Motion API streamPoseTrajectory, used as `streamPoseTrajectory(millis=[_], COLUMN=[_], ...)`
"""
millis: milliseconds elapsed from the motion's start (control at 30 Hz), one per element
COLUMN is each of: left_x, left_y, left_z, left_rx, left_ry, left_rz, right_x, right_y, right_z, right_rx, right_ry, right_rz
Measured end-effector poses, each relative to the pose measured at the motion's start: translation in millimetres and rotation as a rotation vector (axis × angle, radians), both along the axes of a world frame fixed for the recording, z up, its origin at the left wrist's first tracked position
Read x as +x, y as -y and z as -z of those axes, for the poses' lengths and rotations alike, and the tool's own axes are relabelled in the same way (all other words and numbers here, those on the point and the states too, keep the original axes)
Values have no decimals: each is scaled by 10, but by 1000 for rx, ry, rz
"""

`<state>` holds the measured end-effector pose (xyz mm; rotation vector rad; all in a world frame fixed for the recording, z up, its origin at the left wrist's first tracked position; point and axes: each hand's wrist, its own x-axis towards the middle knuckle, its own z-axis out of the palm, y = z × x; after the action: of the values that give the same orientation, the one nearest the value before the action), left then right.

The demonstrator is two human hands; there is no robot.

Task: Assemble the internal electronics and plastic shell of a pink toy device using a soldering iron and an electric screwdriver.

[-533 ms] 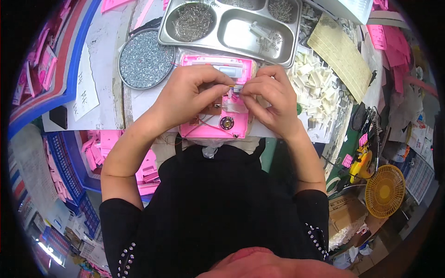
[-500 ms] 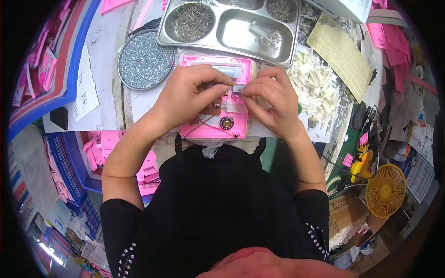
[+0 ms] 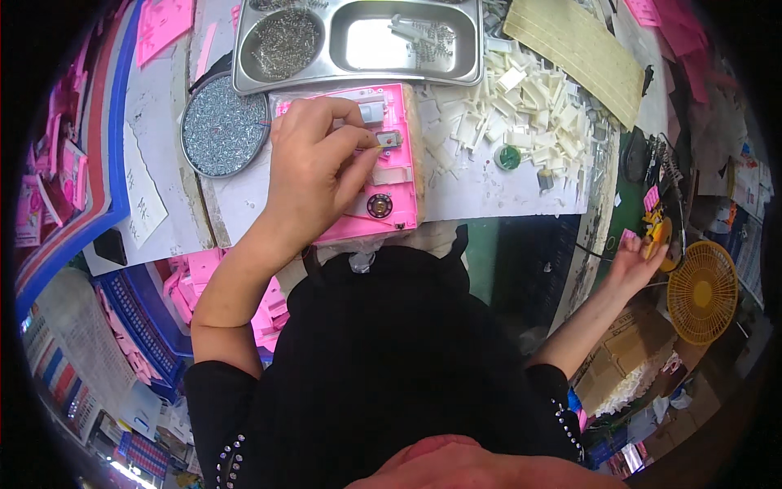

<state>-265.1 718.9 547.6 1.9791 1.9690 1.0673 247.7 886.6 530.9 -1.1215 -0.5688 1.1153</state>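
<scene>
Pink housing (image 3: pixel 391 175): flat below steel tray (image 3: pixel 358 42). Left hand (image 3: pixel 314 163) pinches small motor part (image 3: pixel 388 139) onto it. Right hand (image 3: pixel 631 261), far right, reaches yellow tool (image 3: pixel 656 232); grip indiscernible. Risk: one-handed hold slips, part unseats.

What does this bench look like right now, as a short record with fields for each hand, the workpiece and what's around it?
left hand: left hand rests on the pink plastic housing, fingertips pinching a small grey part
right hand: right hand reaches off to the side, at a yellow tool
workpiece: housing lies flat on the table edge, a small round speaker in it
behind: metal compartment tray, round dish of screws
right of housing: pile of white plastic pieces
far right: yellow fan
</scene>
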Motion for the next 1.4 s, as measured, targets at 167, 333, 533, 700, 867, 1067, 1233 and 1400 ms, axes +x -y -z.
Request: streamPoseTrajectory(millis=[167, 333, 533, 700, 867, 1067, 1233, 1400], left_x=[73, 92, 129, 184, 201, 196, 191, 188], left_y=[-34, 17, 43, -10, -23, -8, -22, -24], left_z=[15, 42, 85, 171, 219, 234, 224, 224], left_rx=[15, 8, 23, 39, 43, 35, 45, 45], left_ry=[-53, -16, -48, -91, -104, -125, -126, -125], left_rz=[-7, -40, -64, -99, -116, -120, -115, -116], right_x=[286, 72, -49, -1816, -2391, -2428, -2432, -2455], right_y=[-567, -524, 155, 786, 888, 874, 876, 872], right_z=[63, -178, -232, -136, 21, 73, 63, 64], right_rx=[108, 213, 312, 166, 311, 392, 345, 348], right_ry=[316, 382, 4, 215, 306, 365, 387, 413], right_rz=[80, 238, -33, -661, -959, -1006, -1022, -1007])
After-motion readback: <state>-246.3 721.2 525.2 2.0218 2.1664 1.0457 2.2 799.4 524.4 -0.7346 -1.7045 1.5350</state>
